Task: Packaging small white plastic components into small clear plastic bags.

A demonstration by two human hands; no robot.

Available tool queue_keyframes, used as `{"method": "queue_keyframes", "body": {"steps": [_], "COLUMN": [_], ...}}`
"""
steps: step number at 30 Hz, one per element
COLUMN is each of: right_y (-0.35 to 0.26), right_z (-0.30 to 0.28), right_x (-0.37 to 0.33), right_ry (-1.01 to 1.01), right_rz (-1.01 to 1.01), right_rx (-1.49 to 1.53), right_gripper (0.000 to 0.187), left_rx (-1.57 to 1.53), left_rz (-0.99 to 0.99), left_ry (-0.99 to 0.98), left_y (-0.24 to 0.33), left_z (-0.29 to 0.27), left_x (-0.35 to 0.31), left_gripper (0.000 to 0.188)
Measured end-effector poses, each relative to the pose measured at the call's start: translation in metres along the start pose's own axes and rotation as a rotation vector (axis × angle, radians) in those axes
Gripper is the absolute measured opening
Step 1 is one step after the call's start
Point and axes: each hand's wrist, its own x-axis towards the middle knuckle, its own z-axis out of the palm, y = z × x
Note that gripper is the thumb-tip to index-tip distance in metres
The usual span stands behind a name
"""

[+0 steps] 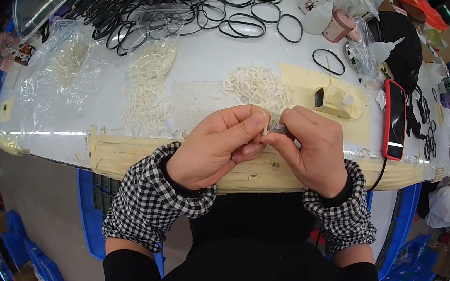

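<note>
Over the table's near edge, my two hands meet with fingers pinched. My left hand [217, 147] grips a small white piece [266, 129] between thumb and fingertips. Close against it, my right hand [314, 149] is closed on a small grey object [280, 129], mostly covered by the fingers, so its kind does not show. Just beyond the hands lies a heap of small white pieces [257, 86]. A second, looser heap of white pieces [144, 102] spreads to the left, spilling from a clear bag [153, 59].
Right of the heap stands a yellow tape-wrapped block [338, 101]. A red-cased phone [394, 119] with a cable lies at the right edge. Many black rubber rings [242, 26] cover the back. Clear plastic bags [55, 88] lie left. Another person [449, 205] sits far right.
</note>
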Motion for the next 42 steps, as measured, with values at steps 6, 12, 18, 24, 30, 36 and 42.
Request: {"method": "queue_keyframes", "body": {"steps": [6,12,18,24,30,36,42], "right_y": [0.006,0.005,0.000,0.002,-0.003,-0.009,-0.001], "right_z": [-0.011,0.000,0.011,0.003,-0.003,-0.002,-0.010], "right_x": [-0.003,-0.019,-0.020,-0.012,-0.005,-0.003,-0.003], "right_ry": [0.061,0.000,-0.078,0.053,0.043,0.027,0.015], "right_rz": [0.140,0.166,0.134,0.208,0.239,0.217,0.063], "right_rx": [0.110,0.118,0.008,0.275,0.514,0.519,0.185], "right_gripper": [0.026,0.014,0.014,0.013,0.011,0.014,0.029], "left_rx": [0.015,-0.031,-0.036,0.208,0.386,0.364,0.226], "left_rz": [0.063,0.208,0.239,0.186,0.208,0.211,0.110], "left_ry": [0.190,0.341,0.381,0.321,0.265,0.261,0.139], "left_y": [0.003,0.002,0.003,0.002,0.004,0.002,0.002], "left_z": [0.005,0.000,0.004,0.007,0.014,0.013,0.006], "left_x": [0.000,0.001,0.002,0.001,-0.001,-0.001,0.000], "left_gripper": [0.023,0.018,0.018,0.015,0.012,0.013,0.016]}}
